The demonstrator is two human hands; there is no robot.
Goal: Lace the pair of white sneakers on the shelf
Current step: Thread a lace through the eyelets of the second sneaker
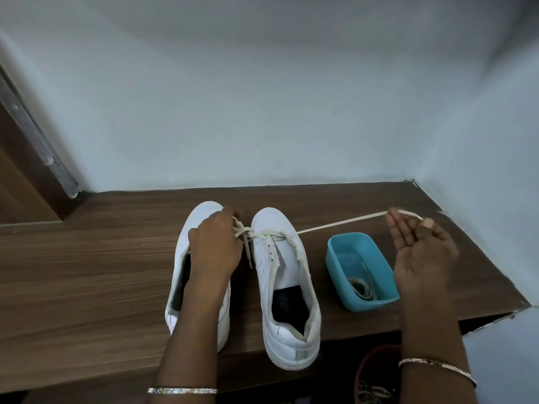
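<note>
Left sneaker (201, 212) and right sneaker (287, 287) sat mid-frame on shelf (87, 272). Lace (335, 224) ran taut through right sneaker's eyelets: left hand (214, 246) pinched one end, right hand (423, 249) at frame right pinched the other.

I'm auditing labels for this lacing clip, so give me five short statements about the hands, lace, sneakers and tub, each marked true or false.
1. The right hand pinches the lace, pulled taut from the right sneaker. True.
2. The blue tub is empty. False: a coiled lace lies inside.
3. The left hand holds the lace over the left sneaker. True.
4. The right sneaker is fully laced. False: only its front eyelets are threaded.
5. The tub stands between the sneakers. False: it stands right of the right sneaker.
</note>
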